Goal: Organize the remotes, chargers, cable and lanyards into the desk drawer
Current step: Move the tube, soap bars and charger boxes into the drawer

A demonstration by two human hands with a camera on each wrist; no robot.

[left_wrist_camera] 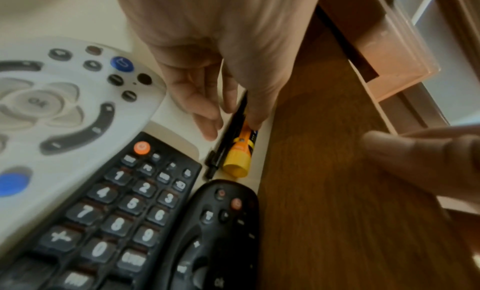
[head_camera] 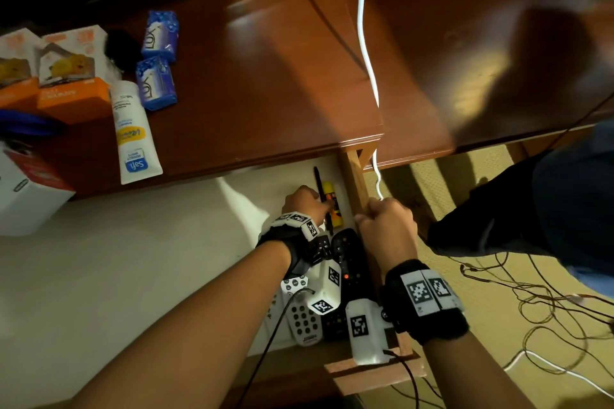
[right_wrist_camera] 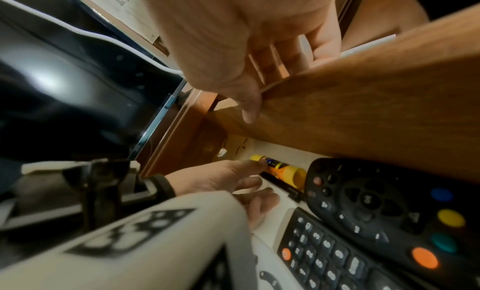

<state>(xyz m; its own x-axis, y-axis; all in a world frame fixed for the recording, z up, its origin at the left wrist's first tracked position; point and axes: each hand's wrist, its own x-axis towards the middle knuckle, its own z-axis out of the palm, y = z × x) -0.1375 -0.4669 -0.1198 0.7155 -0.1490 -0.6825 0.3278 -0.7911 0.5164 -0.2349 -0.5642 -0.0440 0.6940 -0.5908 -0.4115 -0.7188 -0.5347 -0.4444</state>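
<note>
L hand, fingers loosely open, touches yellow cylindrical glue stick w/ fingertips. R hand grips wooden drawer side wall. Black & white plastic remotes lie just behind L hand.

Remotes lie side by side in the drawer, behind them a pen.
</note>
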